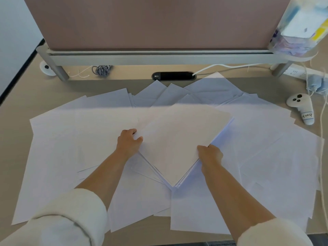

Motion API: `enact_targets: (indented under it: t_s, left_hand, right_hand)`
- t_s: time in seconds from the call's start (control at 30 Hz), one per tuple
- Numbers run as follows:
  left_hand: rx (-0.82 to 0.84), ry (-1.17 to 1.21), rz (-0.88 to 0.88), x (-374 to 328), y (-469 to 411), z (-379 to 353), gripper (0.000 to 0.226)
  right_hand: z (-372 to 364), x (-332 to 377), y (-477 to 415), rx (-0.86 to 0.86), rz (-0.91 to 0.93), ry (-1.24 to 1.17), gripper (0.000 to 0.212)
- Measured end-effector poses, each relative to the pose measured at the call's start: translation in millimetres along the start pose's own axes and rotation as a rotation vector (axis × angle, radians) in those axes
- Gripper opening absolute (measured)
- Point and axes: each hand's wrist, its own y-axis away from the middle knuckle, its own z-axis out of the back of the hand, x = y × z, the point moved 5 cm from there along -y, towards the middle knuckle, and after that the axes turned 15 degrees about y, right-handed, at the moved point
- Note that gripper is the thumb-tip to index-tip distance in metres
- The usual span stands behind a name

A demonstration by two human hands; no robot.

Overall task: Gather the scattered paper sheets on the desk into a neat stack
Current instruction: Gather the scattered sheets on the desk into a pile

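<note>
A stack of white paper sheets lies turned like a diamond in the middle of the desk, its edges roughly lined up. My left hand grips the stack's left corner, thumb on top. My right hand grips its lower right edge, thumb on top and fingers underneath. Several loose white sheets are spread all around and under the stack, overlapping, from the desk's left side to the right side and towards the back.
A pink divider panel on a grey rail closes the desk's back. A white controller lies at the right, beside cords and a blue cloth. A coiled grey cable and a black cable port sit at the back.
</note>
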Motion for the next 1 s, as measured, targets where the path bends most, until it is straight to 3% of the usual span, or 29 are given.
enact_targets:
  t_s: [0.23, 0.37, 0.5, 0.67, 0.73, 0.83, 0.9, 1.0]
  left_hand:
    - [-0.045, 0.041, -0.02, 4.4, -2.9, 2.7, 0.052]
    - [-0.056, 0.093, -0.008, 2.3, -3.4, 2.7, 0.049]
    - [-0.079, 0.161, 0.014, 0.2, -2.9, 5.2, 0.045]
    - [-0.08, 0.166, 0.012, -0.5, -3.4, 5.8, 0.042]
    - [-0.077, 0.165, 0.004, -0.9, -2.7, 5.7, 0.043]
    - [-0.085, 0.184, 0.003, -0.5, -2.2, 6.3, 0.041]
    - [-0.084, 0.212, 0.01, -0.8, -1.7, 6.7, 0.038]
    - [-0.064, 0.212, 0.004, -2.2, -0.9, 6.6, 0.04]
  right_hand:
    - [1.6, 0.9, 5.1, 0.099, -0.062, -0.126, 0.036]
    - [8.8, -3.2, 12.7, 0.088, -0.064, -0.204, 0.019]
    - [1.6, -9.9, 11.3, 0.109, -0.061, -0.286, 0.02]
    - [-3.9, -13.7, 10.7, 0.126, -0.099, -0.315, 0.035]
    - [-4.9, -13.7, 9.5, 0.124, -0.112, -0.325, 0.031]
    - [-6.8, -15.0, 8.0, 0.123, -0.131, -0.344, 0.006]
    - [-8.8, -15.8, 7.5, 0.127, -0.106, -0.371, 0.022]
    - [-7.2, -17.4, 8.1, 0.094, -0.107, -0.421, 0.018]
